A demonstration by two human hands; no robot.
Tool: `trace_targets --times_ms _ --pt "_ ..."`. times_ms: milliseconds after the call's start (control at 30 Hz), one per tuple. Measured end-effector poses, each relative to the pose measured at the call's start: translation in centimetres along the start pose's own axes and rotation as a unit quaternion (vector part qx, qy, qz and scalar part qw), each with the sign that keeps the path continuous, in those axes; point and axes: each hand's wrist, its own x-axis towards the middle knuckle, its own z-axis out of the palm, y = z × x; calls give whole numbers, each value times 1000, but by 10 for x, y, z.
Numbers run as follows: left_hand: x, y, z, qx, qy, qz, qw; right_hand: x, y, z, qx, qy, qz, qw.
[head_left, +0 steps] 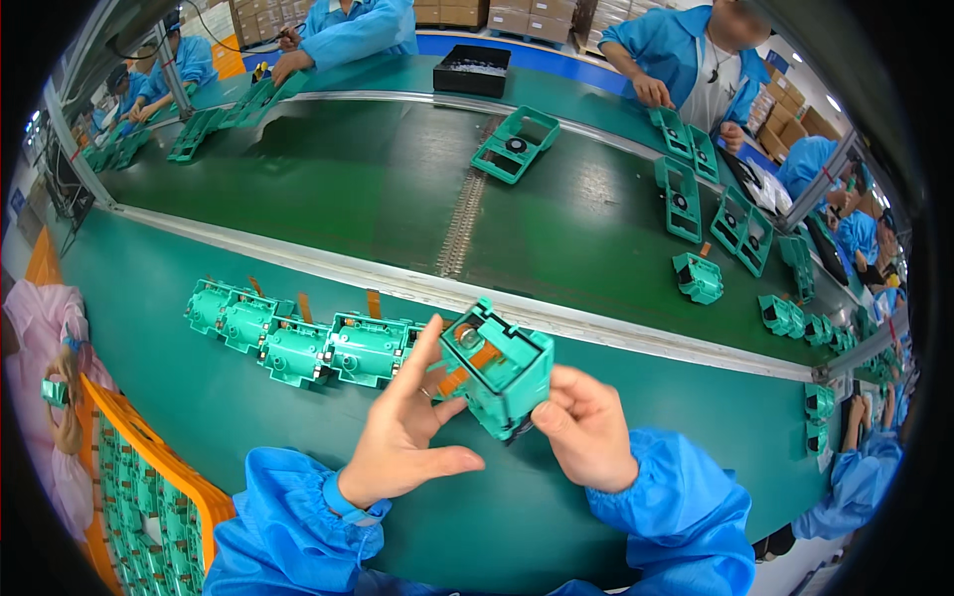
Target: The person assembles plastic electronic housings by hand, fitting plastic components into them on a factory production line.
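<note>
My right hand (586, 422) grips a green plastic housing (517, 382) by its right side, thumb in front. The housing is tilted above the bench, its open frame facing up, with an orange flat ribbon cable (467, 369) inside it. Beside its left edge is my left hand (407, 422), thumb stretched out and fingers apart. Whether those fingertips touch the housing I cannot tell, as part of them is behind it. Left of my hands, several similar green housings (295, 348) stand in a row on the green bench (447, 517), with orange ribbon cables sticking up.
Beyond a metal rail (328, 280) runs a green conveyor belt (348, 189) carrying a green frame (517, 145) with a round black part. More housings (699, 278) sit at right. An orange crate (204, 487) of green parts stands at lower left. Co-workers in blue (363, 30) work across the belt.
</note>
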Motion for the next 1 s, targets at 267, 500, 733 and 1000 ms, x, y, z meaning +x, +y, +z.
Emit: trace_targets --times_ms 267,500,733,1000 --pt "1 -8 7 58 5 -13 998 -2 -8 10 -356 83 -168 915" --pt "-2 -14 10 286 51 111 950 1 -24 3 -662 7 -312 682" --pt "-2 -8 9 -196 23 -127 972 -8 -20 -3 -434 -14 -336 836" --pt "-8 -26 -2 -406 -96 -213 884 -12 -34 4 -591 -28 -229 773"
